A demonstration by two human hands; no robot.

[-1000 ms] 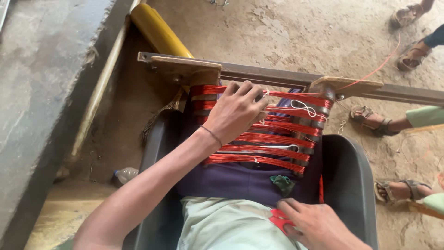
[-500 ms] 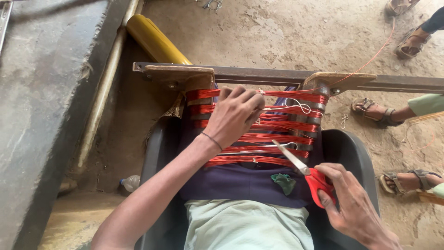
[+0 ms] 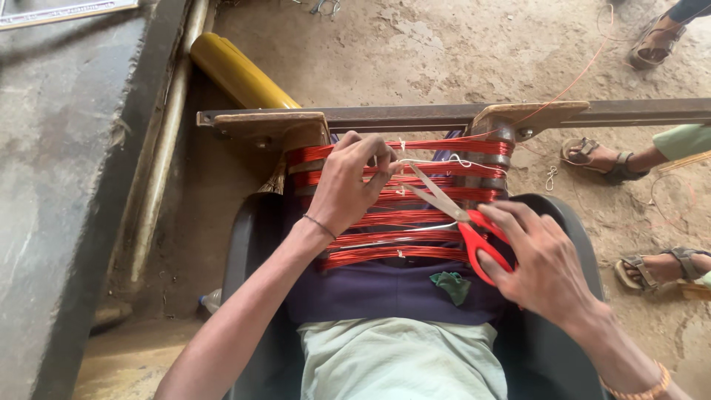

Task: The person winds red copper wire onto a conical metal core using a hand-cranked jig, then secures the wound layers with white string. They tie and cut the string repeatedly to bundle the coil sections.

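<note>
Fingers [image 3: 370, 159] of left hand [image 3: 348, 185] pinching white tie string [image 3: 433, 161] on red copper-wire coils [image 3: 400, 218], right hand [image 3: 544, 259] gripping red-handled scissors [image 3: 459, 222] with blades parted beside it; likely nicking wire if angled low.

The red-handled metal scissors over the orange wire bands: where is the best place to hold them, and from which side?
Grip the red-handled metal scissors by their red loop handles, coming from the lower right, as the right hand does. The blades point up-left toward the white tie at the left hand, so the handle end lies clear of the orange wire bands.
</note>
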